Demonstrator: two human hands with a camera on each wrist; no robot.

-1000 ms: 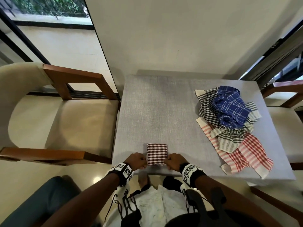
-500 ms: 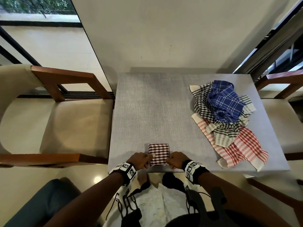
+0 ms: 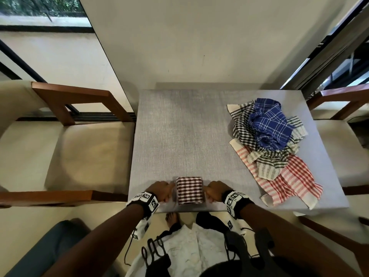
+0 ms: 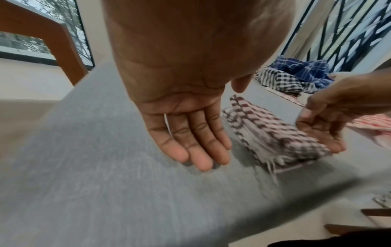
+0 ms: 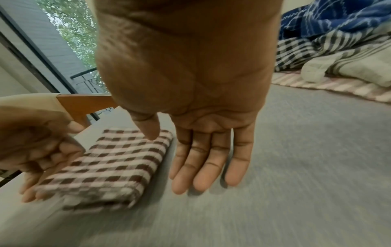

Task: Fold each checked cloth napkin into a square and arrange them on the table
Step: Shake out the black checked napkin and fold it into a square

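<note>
A brown-and-white checked napkin [image 3: 189,189], folded into a small thick square, lies at the table's near edge. My left hand [image 3: 162,189] is just left of it and my right hand [image 3: 214,191] just right. In the left wrist view my left fingers [image 4: 198,150] are straight, tips down on the table a little apart from the napkin [image 4: 273,132]. The right wrist view shows my right fingers [image 5: 207,167] straight beside the napkin [image 5: 114,163]. Neither hand holds anything. Unfolded napkins are heaped at the right: blue [image 3: 267,124], black-checked [image 3: 241,124], red-checked [image 3: 287,180].
The grey table [image 3: 179,136] stands against a white wall. A cushioned wooden armchair [image 3: 79,148] is close on the left and another chair [image 3: 343,136] on the right. The red napkin's end reaches the table's near right corner.
Both hands have drawn slightly off the folded napkin's sides and their fingers have straightened. The napkin stays where it was at the near edge.
</note>
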